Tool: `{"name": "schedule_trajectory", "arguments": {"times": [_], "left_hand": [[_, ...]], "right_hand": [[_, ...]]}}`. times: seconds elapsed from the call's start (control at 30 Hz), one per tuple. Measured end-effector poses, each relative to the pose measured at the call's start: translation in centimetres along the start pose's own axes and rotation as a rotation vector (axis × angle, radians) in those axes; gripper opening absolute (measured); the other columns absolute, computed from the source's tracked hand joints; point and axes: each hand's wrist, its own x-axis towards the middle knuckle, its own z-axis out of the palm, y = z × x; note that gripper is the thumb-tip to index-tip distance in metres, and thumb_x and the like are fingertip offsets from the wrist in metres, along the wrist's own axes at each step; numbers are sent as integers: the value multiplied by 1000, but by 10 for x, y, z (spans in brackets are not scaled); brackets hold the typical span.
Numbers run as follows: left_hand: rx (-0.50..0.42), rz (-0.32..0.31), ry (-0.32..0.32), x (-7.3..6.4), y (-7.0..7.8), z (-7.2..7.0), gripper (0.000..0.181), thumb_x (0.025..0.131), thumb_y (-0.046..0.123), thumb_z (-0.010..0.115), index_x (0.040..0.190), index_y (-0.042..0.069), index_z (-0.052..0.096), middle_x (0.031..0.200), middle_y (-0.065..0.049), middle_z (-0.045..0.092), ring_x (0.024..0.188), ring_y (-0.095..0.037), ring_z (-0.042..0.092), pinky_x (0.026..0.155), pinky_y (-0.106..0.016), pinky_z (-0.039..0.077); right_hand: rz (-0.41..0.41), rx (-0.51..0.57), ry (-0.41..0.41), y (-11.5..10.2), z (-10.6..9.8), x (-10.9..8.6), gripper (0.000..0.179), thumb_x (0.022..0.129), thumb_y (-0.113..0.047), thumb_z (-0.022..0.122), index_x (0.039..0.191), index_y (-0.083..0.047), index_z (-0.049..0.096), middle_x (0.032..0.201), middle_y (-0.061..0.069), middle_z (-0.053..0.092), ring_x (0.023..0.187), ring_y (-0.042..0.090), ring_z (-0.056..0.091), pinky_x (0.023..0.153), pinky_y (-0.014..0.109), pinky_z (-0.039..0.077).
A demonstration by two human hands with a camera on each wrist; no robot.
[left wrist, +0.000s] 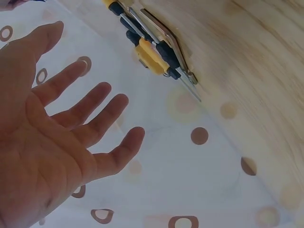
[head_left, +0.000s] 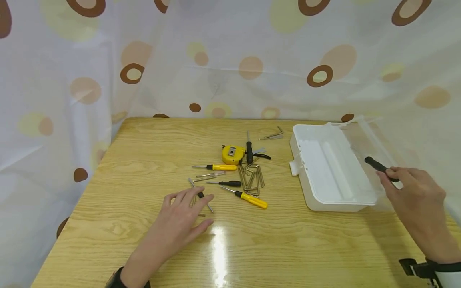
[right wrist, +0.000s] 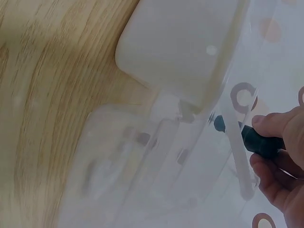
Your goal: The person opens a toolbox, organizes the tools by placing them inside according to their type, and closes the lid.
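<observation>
My left hand point(head_left: 181, 218) hovers with spread, loosely bent fingers over the near left of a group of tools. Its palm is bare in the left wrist view. By its fingertips lies a thin metal shaft with a black collar point(head_left: 201, 195). My right hand point(head_left: 417, 196) pinches a black tool handle point(head_left: 376, 164) between thumb and fingers, over the see-through lid of a white plastic box point(head_left: 306, 188). The same dark handle point(right wrist: 259, 142) shows in the right wrist view; its exact kind cannot be made out. The box stands with its lid swung back to the right.
A yellow tape measure point(head_left: 232, 155), a yellow screwdriver point(head_left: 253, 200), another yellow screwdriver point(head_left: 223, 167), a black screwdriver point(head_left: 230, 183) and several hex keys point(head_left: 260, 176) lie on the wooden table point(head_left: 108, 200). More hex keys point(head_left: 273, 134) lie farther back. A patterned curtain point(head_left: 216, 60) hangs behind.
</observation>
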Motion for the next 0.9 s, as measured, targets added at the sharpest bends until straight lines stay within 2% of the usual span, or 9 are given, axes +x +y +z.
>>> {"name": "schedule_trajectory", "arguments": {"times": [0.03, 0.17, 0.3, 0.47, 0.53, 0.7, 0.77, 0.9], "left_hand": [[-1, 3, -2, 0, 0, 0, 52, 93, 48, 72, 139, 25, 62, 143, -9, 60, 129, -28, 59, 97, -57, 52], [-23, 30, -10, 3, 0, 2, 49, 94, 46, 72, 136, 24, 63, 141, -7, 62, 127, -28, 61, 97, -54, 52], [-71, 85, -36, 13, 1, 6, 40, 94, 39, 74, 129, 22, 67, 130, -2, 67, 117, -25, 65, 91, -48, 53], [-109, 136, -121, 33, 5, 11, 28, 96, 25, 73, 124, 21, 70, 123, 1, 70, 110, -23, 67, 88, -46, 54], [-117, 155, -144, 42, 8, 14, 28, 97, 22, 70, 125, 22, 70, 126, 1, 70, 113, -24, 67, 88, -47, 53], [-53, 194, -134, 64, 14, 26, 28, 99, 16, 67, 126, 21, 70, 127, 3, 71, 112, -22, 68, 86, -45, 56], [-30, 199, -143, 71, 14, 32, 28, 100, 17, 66, 127, 21, 71, 125, 3, 72, 109, -22, 69, 84, -44, 57], [-30, 202, -189, 79, 15, 41, 28, 102, 19, 64, 129, 21, 70, 125, 1, 72, 106, -23, 70, 85, -45, 58]], "right_hand": [[-9, -1, -3, -1, 1, 0, 82, 106, -56, 38, 87, 17, 69, 84, 33, 69, 77, 52, 64, 62, 63, 50], [-18, -29, -52, -6, 3, 1, 86, 106, -60, 32, 89, 14, 73, 84, 31, 71, 74, 49, 65, 63, 63, 49], [-14, -38, -137, -12, 3, 2, 91, 104, -67, 23, 89, 8, 73, 83, 28, 73, 71, 46, 67, 66, 63, 46], [-45, -8, -189, -15, 4, 1, 89, 104, -67, 21, 88, 4, 73, 79, 25, 74, 63, 44, 67, 64, 63, 45], [-46, -3, -192, -15, 4, 1, 89, 104, -66, 22, 90, 4, 75, 79, 26, 74, 59, 45, 66, 59, 61, 46], [-32, 28, -177, -19, 1, 1, 82, 105, -64, 28, 91, 0, 76, 80, 24, 75, 58, 43, 65, 60, 60, 46], [-39, 29, -152, -22, -1, 1, 78, 105, -63, 32, 89, 0, 76, 79, 23, 75, 62, 42, 67, 66, 62, 46], [-67, 36, -84, -28, -3, 2, 76, 105, -62, 37, 88, 1, 76, 81, 22, 75, 71, 44, 70, 68, 62, 47]]}}
